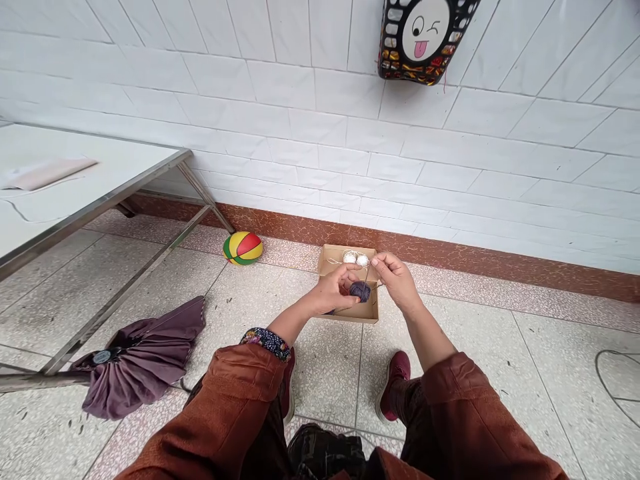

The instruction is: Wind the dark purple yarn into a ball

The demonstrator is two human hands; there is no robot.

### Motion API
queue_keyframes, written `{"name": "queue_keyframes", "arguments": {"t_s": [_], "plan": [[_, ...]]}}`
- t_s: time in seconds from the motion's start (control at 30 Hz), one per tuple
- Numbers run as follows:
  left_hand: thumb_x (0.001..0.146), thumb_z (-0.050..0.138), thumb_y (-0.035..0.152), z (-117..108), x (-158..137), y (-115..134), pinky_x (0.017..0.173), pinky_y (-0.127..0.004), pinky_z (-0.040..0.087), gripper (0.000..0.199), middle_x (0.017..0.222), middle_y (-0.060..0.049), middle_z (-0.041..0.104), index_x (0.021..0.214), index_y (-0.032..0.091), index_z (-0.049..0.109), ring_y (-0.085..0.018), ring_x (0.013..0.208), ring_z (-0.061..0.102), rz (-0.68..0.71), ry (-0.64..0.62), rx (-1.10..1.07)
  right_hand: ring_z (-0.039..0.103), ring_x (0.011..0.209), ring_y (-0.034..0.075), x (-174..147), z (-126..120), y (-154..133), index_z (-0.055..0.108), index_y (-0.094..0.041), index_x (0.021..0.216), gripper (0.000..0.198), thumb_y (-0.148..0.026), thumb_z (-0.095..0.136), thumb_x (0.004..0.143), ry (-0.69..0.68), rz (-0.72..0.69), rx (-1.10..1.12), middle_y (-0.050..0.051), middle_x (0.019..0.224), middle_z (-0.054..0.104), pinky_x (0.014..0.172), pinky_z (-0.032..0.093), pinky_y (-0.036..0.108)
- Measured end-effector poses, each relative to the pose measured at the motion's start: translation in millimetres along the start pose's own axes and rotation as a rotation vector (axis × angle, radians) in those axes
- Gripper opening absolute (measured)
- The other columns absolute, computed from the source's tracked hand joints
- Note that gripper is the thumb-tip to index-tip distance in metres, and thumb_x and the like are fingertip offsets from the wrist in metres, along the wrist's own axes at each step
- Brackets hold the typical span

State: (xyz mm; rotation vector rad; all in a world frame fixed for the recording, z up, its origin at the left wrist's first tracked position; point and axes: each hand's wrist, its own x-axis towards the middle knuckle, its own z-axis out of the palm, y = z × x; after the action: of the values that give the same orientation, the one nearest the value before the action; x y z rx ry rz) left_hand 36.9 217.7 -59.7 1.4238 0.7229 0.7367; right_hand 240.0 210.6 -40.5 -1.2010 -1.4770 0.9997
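My left hand [334, 291] is closed around a small ball of dark purple yarn [360, 291], its fingers behind and beside it. A strand of the same yarn runs up from the ball to my right hand [396, 277], which pinches it between thumb and forefinger. Both hands are held above an open cardboard box [369, 313] on the floor. White yarn balls [349, 257] with loose ends lie in the far part of the box. Some dark yarn beside the left wrist is partly hidden.
A striped ball [243, 248] lies by the wall, left of the box. A metal-framed table [115, 150] stands at the left, with a purple cloth bag [145, 357] near its leg. A black basket [390, 40] hangs on the tiled wall. A cable [603, 380] lies at right.
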Motion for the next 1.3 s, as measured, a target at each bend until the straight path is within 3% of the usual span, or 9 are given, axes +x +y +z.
{"name": "queue_keyframes", "arguments": {"t_s": [0.13,0.23,0.33,0.53,0.73,0.87,1.0,1.1,1.3], "plan": [[0.071,0.082,0.021,6.4,-2.1,13.8,0.083,-0.029,0.047,0.069,0.108,-0.005,0.065,0.135,0.026,0.055,-0.017,0.095,0.063,0.066,-0.066,-0.234,0.043,0.061,0.015,3.9,2.0,15.2,0.057,-0.022,0.077,0.032,-0.051,0.058,0.092,0.077,0.015,-0.129,-0.003,0.065,0.048,0.061,0.035,0.027],[0.07,0.084,0.026,2.6,2.7,13.1,0.089,-0.032,0.048,0.055,0.116,-0.008,0.066,0.121,0.022,0.064,-0.02,0.103,0.062,0.095,0.053,-0.383,0.049,0.064,0.017,0.5,10.3,21.5,0.057,-0.022,0.075,0.028,-0.044,0.055,0.094,-0.029,-0.007,-0.288,-0.001,0.067,0.054,0.062,0.037,0.028],[0.069,0.084,0.03,-6.7,7.9,6.3,0.084,-0.033,0.05,0.044,0.109,-0.007,0.068,0.107,0.019,0.065,-0.018,0.094,0.063,0.047,0.246,-0.459,0.053,0.068,0.017,-6.8,20.5,20.6,0.059,-0.022,0.081,0.023,-0.037,0.051,0.096,-0.181,-0.095,-0.384,0.001,0.073,0.06,0.066,0.039,0.028],[0.065,0.08,0.026,-22.6,10.0,-7.5,0.076,-0.028,0.049,0.037,0.093,-0.003,0.07,0.098,0.016,0.066,-0.014,0.08,0.06,-0.094,0.482,-0.122,0.051,0.066,0.015,-19.7,30.0,-0.5,0.062,-0.022,0.083,0.027,-0.04,0.051,0.1,-0.448,-0.221,-0.294,-0.001,0.073,0.059,0.067,0.04,0.028],[0.061,0.082,0.022,-18.6,7.7,-16.3,0.068,-0.027,0.046,0.052,0.091,-0.001,0.068,0.109,0.018,0.063,-0.012,0.071,0.059,-0.09,0.315,0.059,0.047,0.064,0.015,-15.2,13.2,-12.3,0.066,-0.022,0.088,0.037,-0.056,0.055,0.096,-0.217,-0.116,-0.086,0.0,0.073,0.056,0.061,0.039,0.027],[0.065,0.082,0.02,-10.0,1.0,-8.0,0.077,-0.029,0.047,0.07,0.101,-0.003,0.066,0.13,0.022,0.056,-0.015,0.084,0.064,-0.032,0.073,-0.042,0.043,0.061,0.015,-6.0,2.2,-1.5,0.063,-0.022,0.086,0.035,-0.056,0.055,0.095,-0.001,-0.073,-0.06,-0.002,0.068,0.049,0.06,0.036,0.027],[0.074,0.08,0.025,-3.9,-5.1,8.1,0.086,-0.033,0.05,0.068,0.115,-0.008,0.067,0.138,0.027,0.056,-0.021,0.102,0.065,0.029,-0.104,-0.297,0.044,0.061,0.016,-1.6,4.2,11.6,0.059,-0.023,0.081,0.032,-0.052,0.055,0.094,0.04,-0.037,-0.196,-0.003,0.066,0.049,0.061,0.036,0.028],[0.075,0.081,0.028,-3.9,-4.2,14.1,0.085,-0.032,0.053,0.056,0.126,-0.011,0.065,0.128,0.023,0.065,-0.022,0.106,0.064,0.037,-0.06,-0.445,0.05,0.064,0.017,-3.7,13.7,18.6,0.058,-0.023,0.079,0.027,-0.044,0.052,0.095,-0.038,-0.037,-0.308,-0.001,0.068,0.056,0.063,0.039,0.028],[0.068,0.085,0.027,-18.1,5.1,1.0,0.081,-0.032,0.054,0.04,0.101,-0.007,0.072,0.103,0.015,0.069,-0.015,0.081,0.066,-0.068,0.275,-0.545,0.054,0.068,0.017,-14.2,29.5,17.2,0.061,-0.022,0.087,0.022,-0.036,0.048,0.099,-0.245,-0.15,-0.405,0.001,0.075,0.06,0.068,0.041,0.029]]}}
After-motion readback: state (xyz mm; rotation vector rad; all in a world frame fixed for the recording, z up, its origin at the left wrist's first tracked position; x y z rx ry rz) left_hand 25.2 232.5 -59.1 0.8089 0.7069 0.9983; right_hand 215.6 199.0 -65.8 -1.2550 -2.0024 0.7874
